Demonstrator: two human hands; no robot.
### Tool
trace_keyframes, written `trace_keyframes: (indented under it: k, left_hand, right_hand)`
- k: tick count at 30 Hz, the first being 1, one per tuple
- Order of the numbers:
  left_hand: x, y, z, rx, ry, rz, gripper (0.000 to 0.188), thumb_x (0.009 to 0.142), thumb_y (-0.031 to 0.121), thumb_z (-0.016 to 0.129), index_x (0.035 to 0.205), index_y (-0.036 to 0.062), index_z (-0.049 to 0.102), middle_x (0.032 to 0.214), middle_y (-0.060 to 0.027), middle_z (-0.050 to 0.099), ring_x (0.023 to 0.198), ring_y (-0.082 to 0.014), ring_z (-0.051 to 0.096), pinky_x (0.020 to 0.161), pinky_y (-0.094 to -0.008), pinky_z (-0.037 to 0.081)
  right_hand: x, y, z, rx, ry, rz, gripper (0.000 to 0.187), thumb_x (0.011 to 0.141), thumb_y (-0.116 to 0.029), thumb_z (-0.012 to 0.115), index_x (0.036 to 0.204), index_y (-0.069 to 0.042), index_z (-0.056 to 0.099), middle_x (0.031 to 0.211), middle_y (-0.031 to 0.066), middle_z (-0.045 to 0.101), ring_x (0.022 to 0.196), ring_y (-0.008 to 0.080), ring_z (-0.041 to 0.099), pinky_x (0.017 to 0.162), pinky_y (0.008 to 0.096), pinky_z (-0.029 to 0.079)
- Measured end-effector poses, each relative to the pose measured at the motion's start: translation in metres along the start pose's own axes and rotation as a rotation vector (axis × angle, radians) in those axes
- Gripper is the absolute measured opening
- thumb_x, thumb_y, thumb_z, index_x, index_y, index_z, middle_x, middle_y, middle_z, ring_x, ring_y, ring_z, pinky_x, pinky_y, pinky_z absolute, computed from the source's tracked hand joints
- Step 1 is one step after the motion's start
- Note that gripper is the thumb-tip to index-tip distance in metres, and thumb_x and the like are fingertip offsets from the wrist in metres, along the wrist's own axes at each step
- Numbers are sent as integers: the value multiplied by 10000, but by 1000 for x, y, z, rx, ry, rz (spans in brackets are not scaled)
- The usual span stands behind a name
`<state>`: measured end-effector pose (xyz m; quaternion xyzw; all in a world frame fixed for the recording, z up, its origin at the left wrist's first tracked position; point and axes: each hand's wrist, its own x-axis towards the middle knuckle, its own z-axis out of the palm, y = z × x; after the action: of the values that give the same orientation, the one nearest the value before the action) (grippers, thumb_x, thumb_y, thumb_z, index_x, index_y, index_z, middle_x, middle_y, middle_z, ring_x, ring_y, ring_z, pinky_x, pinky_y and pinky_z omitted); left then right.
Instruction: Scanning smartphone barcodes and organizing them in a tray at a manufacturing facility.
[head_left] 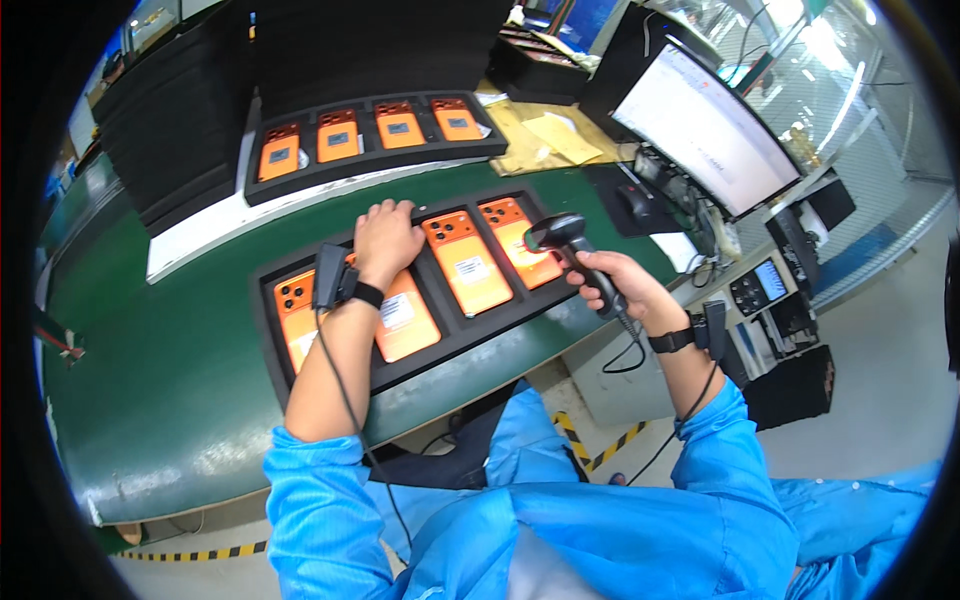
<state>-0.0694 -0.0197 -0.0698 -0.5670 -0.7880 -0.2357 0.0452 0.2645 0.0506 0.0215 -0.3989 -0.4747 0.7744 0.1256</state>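
Note:
My right hand (620, 285) is wrapped round the handle of a black barcode scanner (560, 233). The scanner's head is over the rightmost orange phone (525, 245), and a reddish glow shows on that phone's back. My left hand (388, 240) lies palm down with fingers stretched toward the far rim of a black foam tray (470, 335). It covers the upper part of another orange phone (407, 325). Between my hands is a third phone (468, 265) with a white label, and a fourth phone (297, 305) is partly hidden behind my left wrist.
Behind stands a second black tray (375, 155) of orange phones on a white board (195, 235). At the right are a monitor (705, 125), a mouse (635, 203) and yellow paper (563, 137). Cables run from both wrist devices. The green tabletop (180, 370) has a curved front edge.

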Motion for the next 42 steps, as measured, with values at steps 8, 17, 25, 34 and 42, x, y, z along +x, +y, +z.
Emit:
trace_keyframes:
  k: [8,17,25,34,42]
  left_hand:
    - [0,-4,1,-31,-4,5,393,786,224,625,1154,89,638,1109,-112,630,1076,-279,569,920,-411,433]
    - [-1,-4,-1,-36,0,-14,398,772,214,618,1150,92,643,1099,-106,631,1070,-276,566,920,-405,429]
    - [0,-3,2,-69,-15,-4,409,756,231,636,1145,103,640,1070,-123,622,1066,-298,565,922,-422,427]
    - [2,-13,-2,-100,-86,13,435,740,256,642,1153,120,643,1080,-119,621,1113,-300,553,947,-440,412]
    - [14,82,-36,-114,-22,248,320,729,73,587,1038,49,664,1057,-146,651,1014,-327,613,890,-423,495]
  right_hand:
    - [-19,-8,4,-42,-35,8,348,988,-270,521,1181,19,516,839,18,526,593,67,505,461,196,425]
    - [2,-4,-17,-381,302,-335,277,970,-280,567,1088,-30,552,883,33,598,644,99,571,521,227,470]
    - [75,45,-105,-496,566,-483,351,969,-336,566,1115,-18,583,903,33,639,772,108,572,745,266,475]
    - [74,49,-142,-80,182,-595,564,1032,-405,368,1437,-13,367,1476,129,389,1345,240,384,1155,344,245]
    - [69,52,-157,323,181,-728,491,1029,-369,407,1383,-30,434,1381,108,474,1220,236,489,1035,369,399]
